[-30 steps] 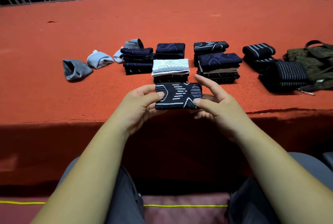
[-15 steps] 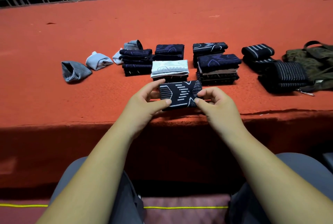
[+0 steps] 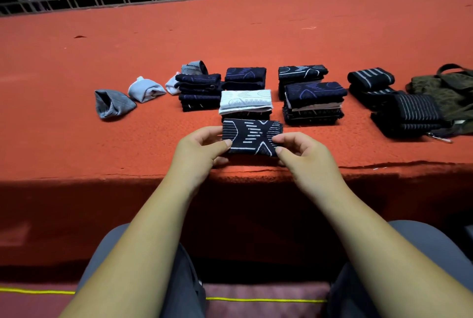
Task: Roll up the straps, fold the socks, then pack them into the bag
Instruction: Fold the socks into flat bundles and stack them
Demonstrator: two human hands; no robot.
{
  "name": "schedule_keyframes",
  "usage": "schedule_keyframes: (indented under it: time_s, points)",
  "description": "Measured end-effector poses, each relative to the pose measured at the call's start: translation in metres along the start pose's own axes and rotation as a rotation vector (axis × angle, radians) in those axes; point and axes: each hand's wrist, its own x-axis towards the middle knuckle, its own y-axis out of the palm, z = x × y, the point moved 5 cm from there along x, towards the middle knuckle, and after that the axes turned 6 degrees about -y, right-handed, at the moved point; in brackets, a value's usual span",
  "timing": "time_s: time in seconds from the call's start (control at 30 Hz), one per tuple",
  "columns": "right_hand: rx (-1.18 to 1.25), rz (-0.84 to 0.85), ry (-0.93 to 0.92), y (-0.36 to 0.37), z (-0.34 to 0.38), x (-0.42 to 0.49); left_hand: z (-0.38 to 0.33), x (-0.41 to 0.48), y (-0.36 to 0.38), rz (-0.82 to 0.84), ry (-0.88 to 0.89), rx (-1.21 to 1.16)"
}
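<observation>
Step in hand, as judged: setting a finished folded sock [image 3: 252, 137] down with the others. Pinched at both short ends, left hand [image 3: 202, 147] on the left edge and right hand [image 3: 300, 150] on the right, thumbs on top, fingers curled underneath. Held flat and low over the counter [image 3: 102, 151] near its front edge, just in front of the stack topped by a white sock [image 3: 245, 100]; cannot tell whether touching the cloth below. To do well: keep both pinches even to stop the fold springing open; lower flat, not one end first; square up against or onto the nearest stack; press lightly along the fold; let go of both ends together. Risk, as judged: soft knit, likely to unfold if dropped or dragged. Look of the sock: near black, neat rectangle, pale pattern of short horizontal dashes, a crossing X and angled lines toward the left end; edges aligned, no loose toe or cuff showing. Further off: more folded stacks [image 3: 313, 102] to the right, rolled striped straps [image 3: 371, 78] beyond those, bag [image 3: 445, 89] at far right. Folded items lying outside the bag; packing judged yet to come.
</observation>
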Motion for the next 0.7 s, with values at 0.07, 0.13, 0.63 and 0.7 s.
schedule_keyframes:
  time_s: [0.07,0.13,0.63,0.7]
  points:
    - [-0.015,0.0,-0.01,0.003,0.002,0.002,0.0,0.001,-0.001,-0.017,0.001,-0.004]
    - [-0.016,-0.005,-0.019,0.008,0.003,0.004,0.001,0.003,-0.004,-0.04,0.001,-0.001]
    - [-0.13,0.145,-0.135,0.072,0.03,0.012,-0.017,-0.007,-0.054,-0.155,0.164,0.225]
    - [-0.131,0.167,-0.129,0.08,0.033,0.016,-0.018,-0.007,-0.063,-0.166,0.188,0.227]
